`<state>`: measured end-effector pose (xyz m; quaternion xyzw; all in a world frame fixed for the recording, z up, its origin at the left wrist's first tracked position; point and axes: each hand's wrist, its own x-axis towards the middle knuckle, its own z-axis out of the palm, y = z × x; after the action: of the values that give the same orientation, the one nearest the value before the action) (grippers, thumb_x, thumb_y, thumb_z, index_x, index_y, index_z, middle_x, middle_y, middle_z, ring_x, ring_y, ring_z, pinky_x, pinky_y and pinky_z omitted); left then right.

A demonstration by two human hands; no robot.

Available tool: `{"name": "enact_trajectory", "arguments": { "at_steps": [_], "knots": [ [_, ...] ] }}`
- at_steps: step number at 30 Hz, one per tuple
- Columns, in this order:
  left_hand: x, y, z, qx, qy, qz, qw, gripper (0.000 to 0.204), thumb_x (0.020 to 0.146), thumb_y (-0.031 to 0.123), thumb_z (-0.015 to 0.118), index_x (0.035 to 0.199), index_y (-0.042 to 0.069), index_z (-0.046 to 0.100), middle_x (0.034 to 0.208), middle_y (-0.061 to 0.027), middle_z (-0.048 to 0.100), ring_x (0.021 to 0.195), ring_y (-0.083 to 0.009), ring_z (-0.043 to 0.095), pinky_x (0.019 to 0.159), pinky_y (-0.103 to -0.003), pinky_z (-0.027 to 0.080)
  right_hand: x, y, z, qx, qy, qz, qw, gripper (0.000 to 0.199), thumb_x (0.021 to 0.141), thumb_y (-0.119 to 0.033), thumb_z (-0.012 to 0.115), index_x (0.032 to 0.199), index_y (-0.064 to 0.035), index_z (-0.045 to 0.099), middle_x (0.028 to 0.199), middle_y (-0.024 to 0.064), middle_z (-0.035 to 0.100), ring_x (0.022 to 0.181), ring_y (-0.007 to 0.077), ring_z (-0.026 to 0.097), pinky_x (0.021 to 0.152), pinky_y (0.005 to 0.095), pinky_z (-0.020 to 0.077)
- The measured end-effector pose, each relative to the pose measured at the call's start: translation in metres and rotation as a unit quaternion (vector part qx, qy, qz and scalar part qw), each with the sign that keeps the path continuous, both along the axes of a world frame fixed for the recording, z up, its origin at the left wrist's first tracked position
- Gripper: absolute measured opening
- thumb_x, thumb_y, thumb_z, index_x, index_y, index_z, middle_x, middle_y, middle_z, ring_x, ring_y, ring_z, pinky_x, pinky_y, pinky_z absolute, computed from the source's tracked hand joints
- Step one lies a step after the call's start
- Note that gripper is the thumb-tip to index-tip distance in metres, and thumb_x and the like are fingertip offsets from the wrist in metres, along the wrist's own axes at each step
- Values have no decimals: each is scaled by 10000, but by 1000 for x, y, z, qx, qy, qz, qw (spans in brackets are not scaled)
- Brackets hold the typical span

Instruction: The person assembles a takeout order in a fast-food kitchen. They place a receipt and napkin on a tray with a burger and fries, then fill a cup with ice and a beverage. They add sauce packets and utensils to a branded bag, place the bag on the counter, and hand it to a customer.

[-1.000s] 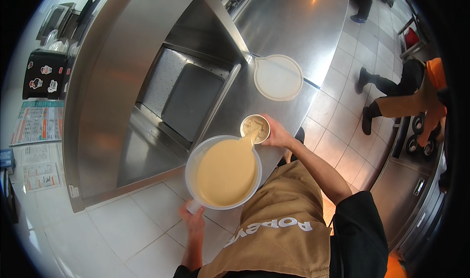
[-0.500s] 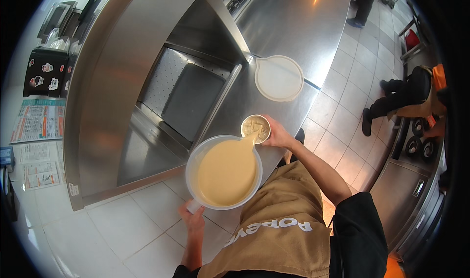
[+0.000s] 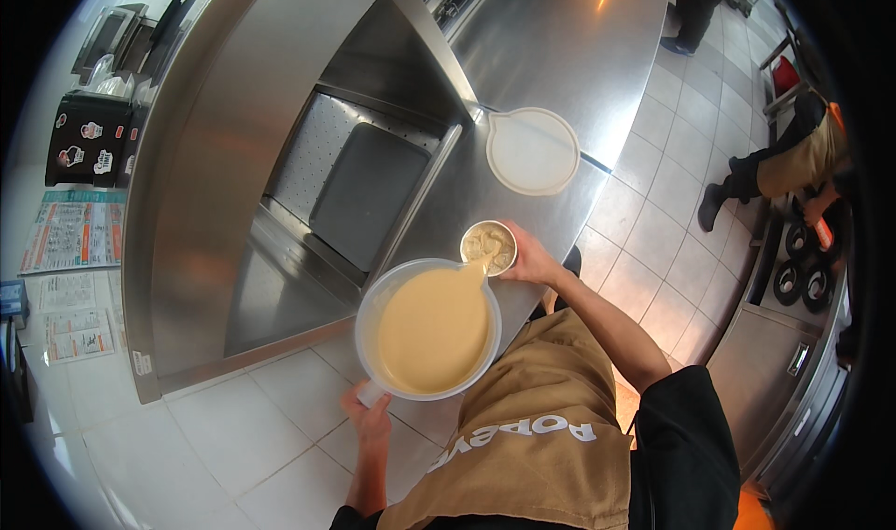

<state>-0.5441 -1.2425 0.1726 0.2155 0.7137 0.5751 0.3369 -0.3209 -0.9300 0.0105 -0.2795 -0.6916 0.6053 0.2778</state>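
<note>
One pitcher (image 3: 370, 320) of tan liquid (image 3: 434, 329) was held near-left of the cup (image 3: 466, 234), left hand (image 3: 371, 418) fingers gripping its handle (image 3: 371, 395), spout (image 3: 483, 267) over the cup, likely so liquid landed inside, right hand (image 3: 532, 258) fingers wrapped round the cup, lid (image 3: 532, 152) far on the surface (image 3: 439, 215), presumably out of the way.

A head-worn fisheye camera, the left of a side-by-side pair, looks steeply down past a worker's brown apron (image 3: 541, 399), which spreads at five o'clock. Close beneath the lens, the translucent pitcher (image 3: 367, 329) sits at six o'clock, the left hand (image 3: 371, 418) near seven and the right hand (image 3: 532, 257) at three. The stainless-steel counter (image 3: 560, 45) recedes toward one o'clock; a co-worker's dark boot (image 3: 712, 209) appears farther off, between two and three. Straight edges bow toward the blackened rim.
</note>
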Motion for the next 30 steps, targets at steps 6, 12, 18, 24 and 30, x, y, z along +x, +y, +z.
{"name": "enact_trajectory", "arguments": {
  "at_steps": [6, 12, 18, 24, 30],
  "knots": [
    [0, -2, -3, 22, -4, 15, 1000, 99, 732, 12, 734, 763, -17, 644, 752, -20, 628, 701, -114, 590, 640, -268, 427, 0, -1, -3, -6, -3, -3, 1000, 828, 630, -139, 857, 1366, -73, 484, 1272, 112, 582, 1202, 289, 572, 1043, 383, 452],
    [-4, -16, -29, 112, -37, 49, 992, 209, 740, -19, 718, 925, -14, 622, 892, -73, 663, 840, -175, 649, 788, -311, 508, 1, -2, -2, 4, -3, -19, 1000, 823, 632, -151, 861, 1361, -69, 488, 1274, 118, 579, 1206, 294, 569, 1044, 384, 451],
    [-17, -21, -61, 191, -34, 4, 981, 420, 778, -109, 532, 1163, 33, 443, 1166, -156, 566, 1094, -263, 598, 970, -417, 519, -2, -6, -5, 13, -25, -42, 999, 860, 639, -176, 865, 1390, -73, 460, 1309, 128, 562, 1238, 304, 551, 1052, 400, 446],
    [-14, 9, -60, 173, -77, 205, 960, 390, 806, -49, 568, 1168, 26, 443, 1145, -144, 558, 1076, -246, 584, 923, -376, 512, 26, -1, -7, 79, -39, -86, 992, 872, 677, -77, 734, 1470, -62, 372, 1412, 178, 458, 1345, 350, 426, 1112, 426, 368],
    [-38, 49, -62, 222, -63, 242, 943, 448, 736, -47, 551, 1165, 7, 431, 1134, -134, 546, 1064, -239, 562, 922, -361, 505, 69, 82, -21, 39, -168, -421, 891, 493, 824, -155, 704, 1281, -36, 564, 1196, 190, 621, 940, 283, 674, 785, 431, 555]
  ]
}}
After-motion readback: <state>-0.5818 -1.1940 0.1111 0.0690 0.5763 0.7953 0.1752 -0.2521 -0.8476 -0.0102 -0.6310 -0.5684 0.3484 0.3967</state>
